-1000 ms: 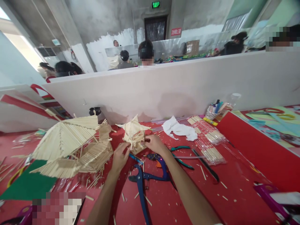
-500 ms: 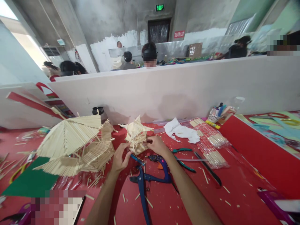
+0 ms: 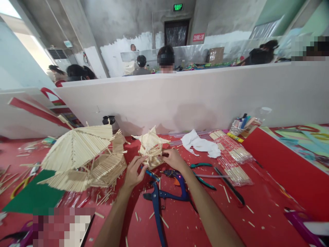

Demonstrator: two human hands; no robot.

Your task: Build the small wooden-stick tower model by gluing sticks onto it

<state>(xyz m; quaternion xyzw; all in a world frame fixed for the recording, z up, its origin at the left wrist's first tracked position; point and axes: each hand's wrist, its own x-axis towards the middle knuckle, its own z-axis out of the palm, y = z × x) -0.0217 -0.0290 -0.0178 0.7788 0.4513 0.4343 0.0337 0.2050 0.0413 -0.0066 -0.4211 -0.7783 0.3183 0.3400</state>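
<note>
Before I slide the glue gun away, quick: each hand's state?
Left hand: at the small stick model, grip can't be told.
Right hand: at its right side, grip can't be told.

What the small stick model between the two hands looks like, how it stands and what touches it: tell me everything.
The small stick model looks built of pale wooden sticks. Its roof rises to a peak, with pointed corners jutting outward; below is an openwork body with gaps between sticks. It stands upright on the red table, right of the larger stick model. The left hand appears to touch its lower front left, the right hand its right side. Fingers hide some of it.
</note>
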